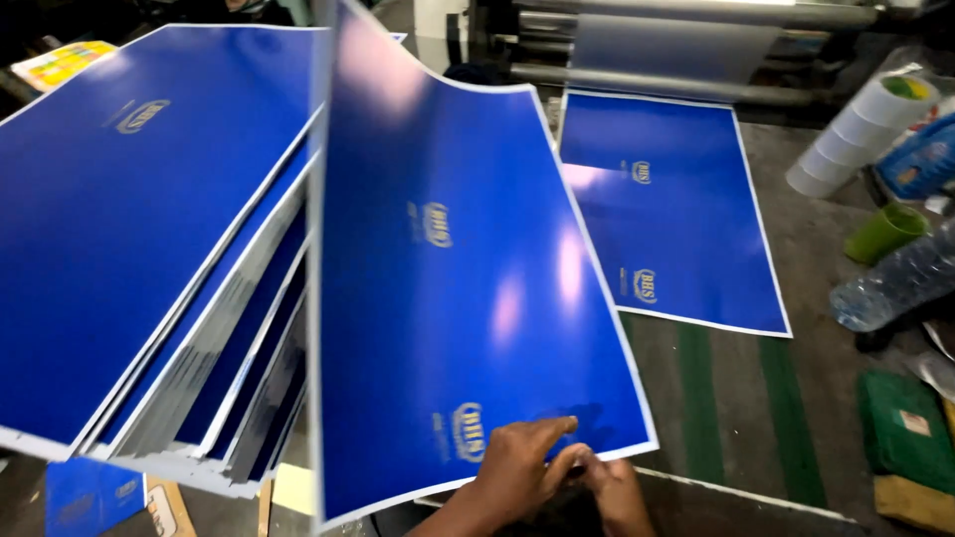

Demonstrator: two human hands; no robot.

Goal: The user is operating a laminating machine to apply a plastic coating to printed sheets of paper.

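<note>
A large glossy blue sheet point(458, 268) with a white border and small gold emblems curves up in the middle of the view, its far end lifted. My left hand point(517, 467) lies on the sheet's near edge with fingers spread over the blue face. Touching that hand, my right hand point(612, 489) pinches the same edge near the corner. A tilted stack of the same blue sheets point(149, 219) fills the left. Another blue sheet point(667, 219) lies flat on the table point(736, 408) beyond my hands.
Machine rollers point(676, 50) run across the back. At the right stand a column of white tape rolls point(856, 129), a green cup point(885, 234), a plastic bottle point(900, 283) and a green packet point(905, 428). A small blue card point(85, 497) lies lower left.
</note>
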